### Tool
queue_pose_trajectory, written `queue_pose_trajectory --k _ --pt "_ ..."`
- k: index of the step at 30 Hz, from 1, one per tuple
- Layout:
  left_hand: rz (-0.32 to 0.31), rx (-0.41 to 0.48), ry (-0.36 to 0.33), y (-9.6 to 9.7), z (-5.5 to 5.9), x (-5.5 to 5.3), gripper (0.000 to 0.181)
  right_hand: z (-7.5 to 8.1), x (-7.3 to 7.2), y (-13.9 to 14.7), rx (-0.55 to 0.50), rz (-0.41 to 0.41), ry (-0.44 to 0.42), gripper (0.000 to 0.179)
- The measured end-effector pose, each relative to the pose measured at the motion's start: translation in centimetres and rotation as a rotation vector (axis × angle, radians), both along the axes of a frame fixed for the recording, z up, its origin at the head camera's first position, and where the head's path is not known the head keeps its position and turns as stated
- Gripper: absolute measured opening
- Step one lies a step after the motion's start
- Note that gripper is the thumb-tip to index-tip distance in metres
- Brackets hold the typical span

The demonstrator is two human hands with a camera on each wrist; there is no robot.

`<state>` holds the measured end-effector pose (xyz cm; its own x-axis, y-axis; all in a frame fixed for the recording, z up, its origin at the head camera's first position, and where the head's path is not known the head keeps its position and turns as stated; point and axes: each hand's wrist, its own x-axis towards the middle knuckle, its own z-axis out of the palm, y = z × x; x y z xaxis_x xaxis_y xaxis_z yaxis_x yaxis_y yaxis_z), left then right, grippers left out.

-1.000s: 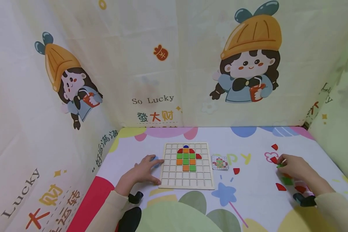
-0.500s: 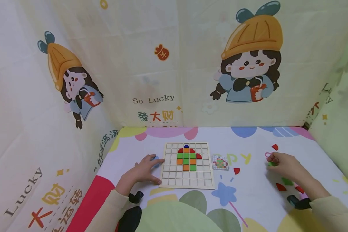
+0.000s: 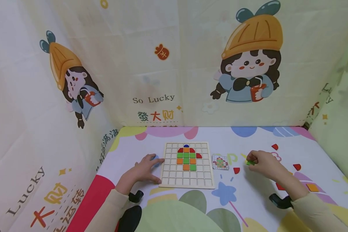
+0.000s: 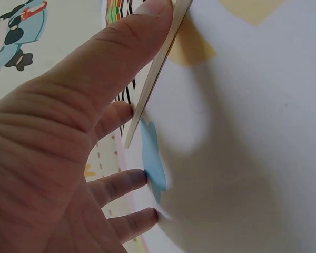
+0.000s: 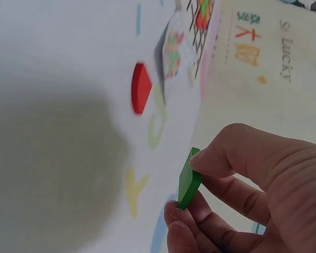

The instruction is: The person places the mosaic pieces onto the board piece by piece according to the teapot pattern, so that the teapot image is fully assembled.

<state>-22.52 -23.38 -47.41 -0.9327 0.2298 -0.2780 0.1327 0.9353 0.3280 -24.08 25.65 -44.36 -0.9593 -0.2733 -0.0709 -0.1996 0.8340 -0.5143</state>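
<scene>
My right hand (image 3: pixel 264 163) pinches a green square tile (image 5: pixel 188 182) between thumb and fingers, held above the tabletop right of the picture card (image 3: pixel 220 162). A wooden grid board (image 3: pixel 174 178) lies left of the card, with green, orange, red and blue pieces set in its upper and middle cells. My left hand (image 3: pixel 143 169) rests at the board's left side, fingers spread. Its thumb and index fingertip touch the board's edge, and the other fingers lie on the tabletop in the left wrist view.
A red quarter-round piece (image 3: pixel 236 170) lies just right of the card. Farther right are more loose pieces, among them a red one (image 3: pixel 275 147), another red one (image 3: pixel 297 167) and an orange square tile (image 3: pixel 312 187). A printed cloth wall (image 3: pixel 191 112) rises behind the table.
My right hand has moved left from the loose pieces, carrying the green tile toward the card. Red and orange pieces it covered now show. My left hand stays at the board.
</scene>
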Motion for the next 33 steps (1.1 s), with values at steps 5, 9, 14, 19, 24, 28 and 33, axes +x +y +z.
queue_pose_trajectory --k 5,9,14,19,24,28,33 --pt "0.000 0.004 -0.007 0.0 -0.1 0.0 0.092 0.1 0.2 -2.2 -0.017 0.043 0.037 0.017" --pt "0.000 0.004 -0.006 -0.1 -0.2 0.0 0.092 0.1 0.3 -3.9 -0.041 0.074 0.064 0.019" --pt "-0.001 0.001 -0.003 -0.1 -0.3 -0.1 0.092 0.2 0.3 -6.0 -0.086 0.095 0.048 0.022" --pt "-0.001 0.011 0.002 -0.2 -0.3 -0.1 0.092 0.3 0.3 -8.1 -0.123 0.128 0.066 0.022" --pt "-0.002 0.004 0.006 -0.3 -0.3 -0.1 0.092 -0.3 0.2 -10.3 -0.130 0.176 0.090 0.021" --pt "0.000 0.005 0.002 -0.3 -0.4 -0.2 0.092 -1.0 0.2 -12.3 -0.119 0.221 0.083 0.023" --pt "0.005 0.009 -0.002 -0.3 -0.4 -0.2 0.093 -1.5 0.0 -15.2 -0.093 0.217 0.030 0.025"
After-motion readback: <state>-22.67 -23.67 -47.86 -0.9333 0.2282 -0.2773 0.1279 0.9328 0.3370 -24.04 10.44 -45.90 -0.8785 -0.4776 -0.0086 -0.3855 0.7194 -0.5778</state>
